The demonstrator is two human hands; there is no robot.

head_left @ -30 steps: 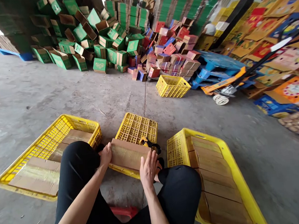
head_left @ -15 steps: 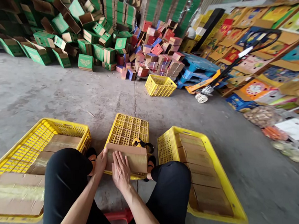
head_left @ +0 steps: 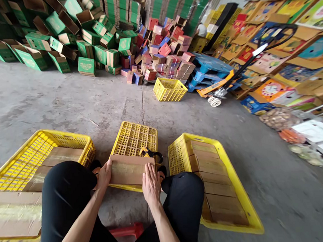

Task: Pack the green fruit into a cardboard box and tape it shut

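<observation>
A cardboard box (head_left: pixel 127 170) lies on an upturned yellow crate (head_left: pixel 136 134) between my knees. My left hand (head_left: pixel 103 176) grips the box's left end, its fingers partly hidden behind the edge. Flat on the box's right end rests my right hand (head_left: pixel 151 183), fingers stretched out and pointing away from me. Just beyond the box, on the crate, is a yellow and black tape dispenser (head_left: pixel 150 153), partly hidden by the box.
At my left stands a yellow crate (head_left: pixel 92 145) with taped cardboard boxes (head_left: pixel 13 214). A second crate (head_left: pixel 238 174) at my right holds several more boxes (head_left: pixel 221 191). Farther off are another yellow crate (head_left: pixel 170 89), a pallet jack (head_left: pixel 217 88) and heaped green cartons (head_left: pixel 86 65).
My right hand has slid from the middle of the box to its right end. My left hand stays at the left end. The view has shifted slightly.
</observation>
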